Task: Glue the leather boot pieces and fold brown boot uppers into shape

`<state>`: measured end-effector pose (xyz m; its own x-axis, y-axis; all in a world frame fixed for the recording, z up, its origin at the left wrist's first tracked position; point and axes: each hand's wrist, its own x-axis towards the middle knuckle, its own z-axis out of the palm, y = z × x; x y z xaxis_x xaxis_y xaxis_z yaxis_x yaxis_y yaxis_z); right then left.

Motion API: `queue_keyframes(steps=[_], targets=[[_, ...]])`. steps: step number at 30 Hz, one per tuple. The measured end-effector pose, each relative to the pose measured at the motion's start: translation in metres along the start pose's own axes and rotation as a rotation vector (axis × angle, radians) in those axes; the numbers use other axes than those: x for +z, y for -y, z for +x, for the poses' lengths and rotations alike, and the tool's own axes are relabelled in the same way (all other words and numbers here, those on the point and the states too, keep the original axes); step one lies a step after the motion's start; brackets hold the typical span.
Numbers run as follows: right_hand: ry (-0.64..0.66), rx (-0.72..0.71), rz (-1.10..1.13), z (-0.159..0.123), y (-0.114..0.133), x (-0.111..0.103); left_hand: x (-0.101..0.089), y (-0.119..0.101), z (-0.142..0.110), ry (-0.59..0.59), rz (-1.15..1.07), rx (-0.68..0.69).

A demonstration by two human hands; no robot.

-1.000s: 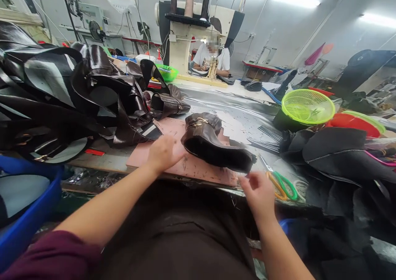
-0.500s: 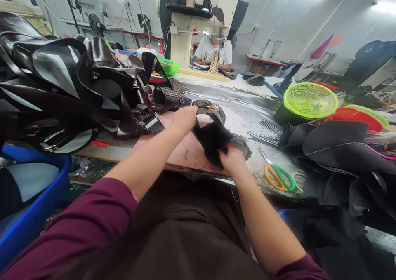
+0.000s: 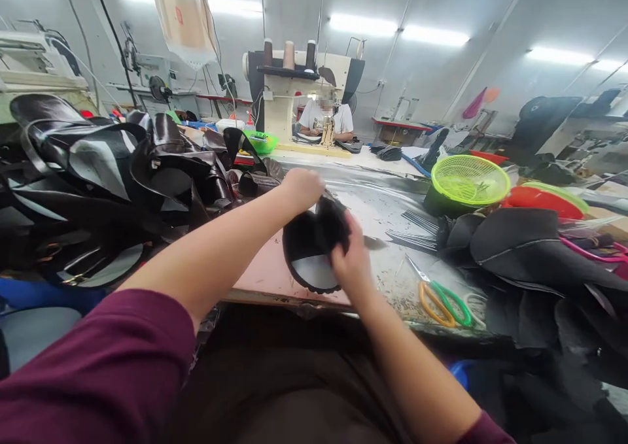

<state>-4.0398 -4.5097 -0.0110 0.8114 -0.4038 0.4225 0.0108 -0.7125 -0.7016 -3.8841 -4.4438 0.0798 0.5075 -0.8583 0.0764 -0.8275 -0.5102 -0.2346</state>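
A dark brown boot upper (image 3: pixel 309 251) is lifted above the pink work board (image 3: pixel 267 271), its open bottom with grey lining turned toward me. My left hand (image 3: pixel 303 187) grips its far upper end with curled fingers. My right hand (image 3: pixel 349 257) is closed on its near right edge. Both hands hold the piece just over the middle of the table.
A pile of dark brown boot uppers (image 3: pixel 122 169) fills the left. Scissors with green and orange handles (image 3: pixel 444 300) lie to the right, by black pieces (image 3: pixel 520 241). A green basket (image 3: pixel 466 179) and red bowl (image 3: pixel 542 199) sit beyond. A person sews at a far machine (image 3: pixel 294 84).
A second ago both hands were off the boot upper lying on the board. They took hold of it, then lifted and turned it so its open bottom faces me.
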Motion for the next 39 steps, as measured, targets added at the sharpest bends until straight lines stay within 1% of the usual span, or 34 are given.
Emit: queue_keyframes(steps=[1,2,3,4,5,6,7,8,9,10,11,12,14,15,17,19,20,22,26,28,30,32,36,37,39], targets=[[0.012,-0.046,-0.073,-0.012,-0.007,0.005,0.006,0.005,-0.005,-0.036,0.010,-0.019],[0.051,-0.066,-0.126,-0.024,-0.014,0.012,0.011,0.009,-0.012,-0.092,0.022,-0.039],[0.061,-0.057,-0.165,-0.036,-0.021,0.019,0.018,0.012,-0.020,-0.172,0.038,-0.049],[0.087,-0.026,-0.200,-0.047,-0.028,0.027,0.025,0.014,-0.031,-0.271,0.051,-0.031],[0.106,0.014,-0.235,-0.056,-0.035,0.034,0.034,0.014,-0.042,-0.371,0.054,0.016],[0.122,0.060,-0.264,-0.062,-0.039,0.040,0.045,0.012,-0.055,-0.440,0.042,0.139],[0.152,0.106,-0.285,-0.066,-0.042,0.045,0.057,0.009,-0.068,-0.455,0.014,0.367],[0.185,0.147,-0.296,-0.067,-0.044,0.048,0.069,0.005,-0.080,-0.409,-0.025,0.611],[0.219,0.181,-0.297,-0.066,-0.043,0.048,0.083,0.001,-0.092,-0.351,-0.057,0.777],[0.246,0.208,-0.293,-0.064,-0.041,0.047,0.095,-0.003,-0.101,-0.307,-0.084,0.819],[0.271,0.228,-0.282,-0.061,-0.038,0.045,0.106,-0.007,-0.109,-0.255,-0.117,0.794],[0.296,0.244,-0.265,-0.057,-0.034,0.042,0.114,-0.011,-0.114,-0.203,-0.147,0.737],[0.346,0.274,-0.236,-0.050,-0.024,0.034,0.122,-0.018,-0.118,-0.082,-0.217,0.575],[0.383,0.290,-0.233,-0.048,-0.019,0.031,0.121,-0.021,-0.117,-0.021,-0.271,0.481],[0.455,0.318,-0.256,-0.043,-0.009,0.026,0.114,-0.028,-0.112,0.098,-0.412,0.274],[0.494,0.330,-0.293,-0.038,-0.004,0.023,0.106,-0.036,-0.107,0.169,-0.540,0.082],[0.502,0.334,-0.297,-0.034,-0.004,0.022,0.103,-0.039,-0.104,0.187,-0.575,0.011],[0.502,0.341,-0.285,-0.027,-0.008,0.018,0.102,-0.045,-0.102,0.196,-0.609,-0.077],[0.500,0.373,-0.313,-0.010,-0.025,0.004,0.114,-0.048,-0.101,0.192,-0.722,-0.180],[0.542,0.399,-0.321,-0.006,-0.032,-0.002,0.120,-0.048,-0.101,0.180,-0.752,-0.210],[0.579,0.394,-0.300,-0.004,-0.036,-0.006,0.123,-0.048,-0.101,0.166,-0.748,-0.247],[0.547,0.369,-0.294,-0.005,-0.038,-0.005,0.124,-0.051,-0.100,0.146,-0.768,-0.296],[0.392,0.340,-0.330,-0.009,-0.045,-0.001,0.125,-0.062,-0.099,0.114,-0.802,-0.350],[0.384,0.337,-0.317,-0.010,-0.048,-0.001,0.125,-0.065,-0.099,0.104,-0.779,-0.362],[0.417,0.341,-0.264,-0.011,-0.053,-0.002,0.125,-0.071,-0.099,0.083,-0.718,-0.387]])
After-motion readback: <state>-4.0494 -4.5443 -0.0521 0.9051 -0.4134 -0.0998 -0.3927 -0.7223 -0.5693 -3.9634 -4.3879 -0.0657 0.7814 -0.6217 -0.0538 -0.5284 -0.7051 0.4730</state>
